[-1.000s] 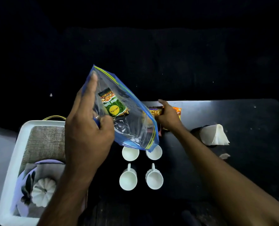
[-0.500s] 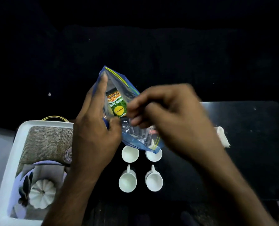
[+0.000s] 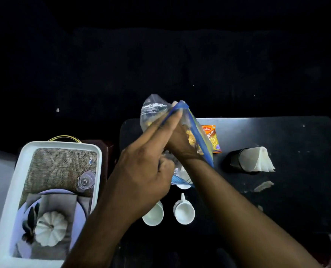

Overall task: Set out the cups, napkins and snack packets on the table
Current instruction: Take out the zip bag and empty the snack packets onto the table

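Blue-edged clear bag point(image 3: 194, 132), orange snack packet point(image 3: 212, 139), white cups point(image 3: 184, 211).

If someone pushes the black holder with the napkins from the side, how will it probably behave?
The black holder looks narrow and upright, so it would probably tip rather than slide. The napkins fan out past its rim and look thin, so they would likely spill.

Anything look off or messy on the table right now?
Mostly tidy. Two oddities: a loose torn scrap lies on the table by itself, in front of the napkins, and the napkins fan out of their dark holder, which appears to lie tipped on its side. No spill visible.
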